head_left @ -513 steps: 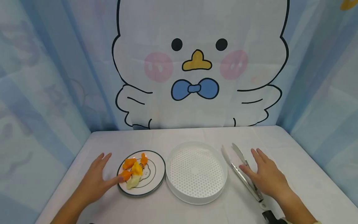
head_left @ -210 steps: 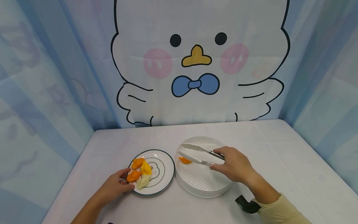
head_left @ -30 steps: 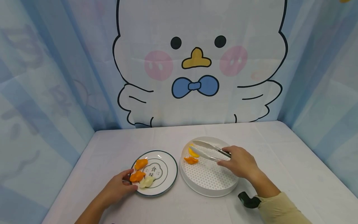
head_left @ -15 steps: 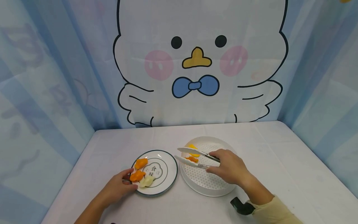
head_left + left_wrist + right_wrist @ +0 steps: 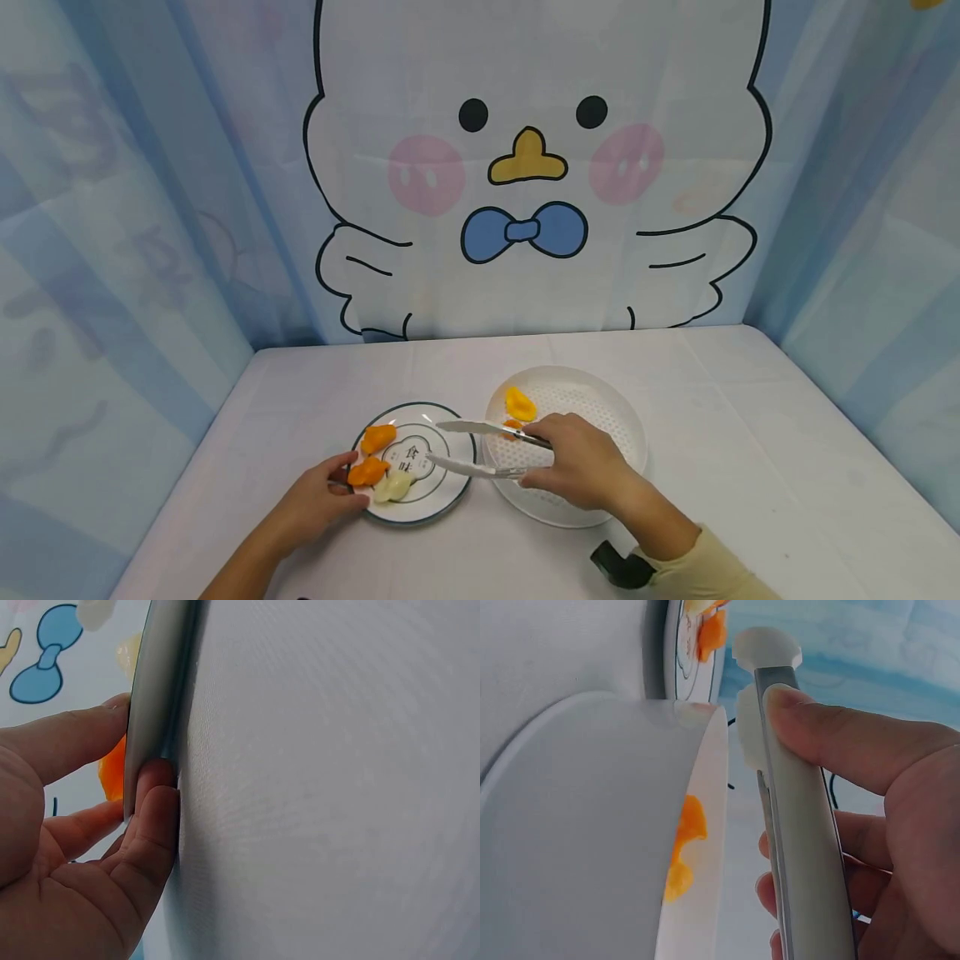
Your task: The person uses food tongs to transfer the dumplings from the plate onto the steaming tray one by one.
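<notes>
In the head view my left hand (image 5: 318, 504) grips the left rim of a white plate (image 5: 433, 505) with a dark edge line. The left wrist view shows its thumb above the rim (image 5: 154, 705) and fingers beneath. Two orange dumpling-like pieces (image 5: 379, 438) and one pale yellow piece (image 5: 394, 486) lie on the plate's left half. My right hand (image 5: 585, 467) holds metal tongs (image 5: 468, 427) with white tips, arms spread and nothing between them, over the plate's right side. Inside the round white steamer tray (image 5: 611, 417) are a yellow piece (image 5: 520, 404) and a partly covered orange one (image 5: 512, 426).
The steamer tray stands just right of the plate on a white-covered table (image 5: 720, 433). A black device (image 5: 622, 567) sits by the right wrist. Behind the table hangs a curtain (image 5: 540, 292) with a cartoon bird; blue curtains flank both sides.
Over the last second the tongs moved left and nearer, from above the steamer tray to above the plate. Earlier, two pieces went from plate to tray. The left hand stays on the rim.
</notes>
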The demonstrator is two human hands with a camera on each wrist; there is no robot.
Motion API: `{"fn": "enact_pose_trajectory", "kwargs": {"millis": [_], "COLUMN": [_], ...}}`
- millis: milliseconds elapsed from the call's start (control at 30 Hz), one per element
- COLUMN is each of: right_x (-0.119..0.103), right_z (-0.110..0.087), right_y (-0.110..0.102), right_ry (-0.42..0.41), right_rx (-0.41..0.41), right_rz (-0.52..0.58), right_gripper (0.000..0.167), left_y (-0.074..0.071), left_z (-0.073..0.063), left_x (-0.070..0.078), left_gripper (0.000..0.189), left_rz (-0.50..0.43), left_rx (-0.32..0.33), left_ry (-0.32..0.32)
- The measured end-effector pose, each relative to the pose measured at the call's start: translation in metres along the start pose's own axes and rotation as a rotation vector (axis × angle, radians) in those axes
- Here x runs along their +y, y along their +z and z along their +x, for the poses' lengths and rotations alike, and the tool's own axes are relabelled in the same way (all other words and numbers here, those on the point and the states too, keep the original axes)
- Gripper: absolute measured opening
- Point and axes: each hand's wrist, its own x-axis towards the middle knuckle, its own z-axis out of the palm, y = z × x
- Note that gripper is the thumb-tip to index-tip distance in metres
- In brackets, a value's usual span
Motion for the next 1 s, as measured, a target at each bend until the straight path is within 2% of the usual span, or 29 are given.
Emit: {"fn": "enact_pose_trajectory", "kwargs": {"millis": [133,333,700,1000], "right_x": [-0.008,-0.016,-0.029,-0.033], "right_z": [0.002,0.006,0.013,0.018], "right_y": [0.004,0.010,0.018,0.025], "right_ry": [-0.045,-0.071,-0.088,-0.103], "right_rx": [-0.028,-0.066,-0.133,-0.165], "right_rz": [-0.020,-0.036,-0.110,-0.116], "right_gripper": [0.055,0.058,0.057,0.055], "left_y": [0.000,-0.001,-0.001,0.000], "left_z": [0.000,0.000,-0.001,0.001], "left_x": [0.000,-0.001,0.000,-0.001], "left_gripper": [0.078,0.078,0.077,0.078], "left_rz": [-0.001,-0.007,-0.019,-0.020], "left_rx": [-0.001,-0.006,-0.002,-0.005], "left_ry": [-0.002,0.004,0.002,0.016]}}
